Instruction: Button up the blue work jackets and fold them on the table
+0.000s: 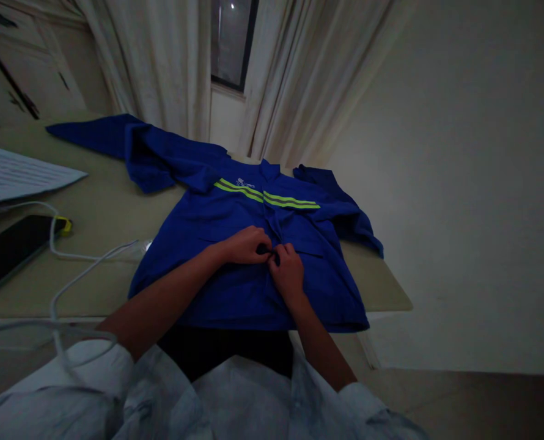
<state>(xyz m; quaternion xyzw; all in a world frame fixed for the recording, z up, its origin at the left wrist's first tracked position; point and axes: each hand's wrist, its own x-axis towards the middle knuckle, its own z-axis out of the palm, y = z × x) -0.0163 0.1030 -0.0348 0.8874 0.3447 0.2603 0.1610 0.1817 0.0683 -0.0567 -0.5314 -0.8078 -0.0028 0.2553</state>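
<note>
A blue work jacket with yellow-green and grey stripes across the chest lies front side up, its lower hem hanging at the near table edge. My left hand and my right hand meet at the middle of its front opening. Both have their fingers pinched on the front edge of the jacket, lifting a small bit of cloth between them. Whether a button or other fastener is in the fingers is too small to tell. One sleeve stretches to the far left; the other is folded at the right.
On the left of the table are a printed sheet of paper, a black phone, a small yellow object and a white cable. Curtains hang behind the table, and a wall stands to the right.
</note>
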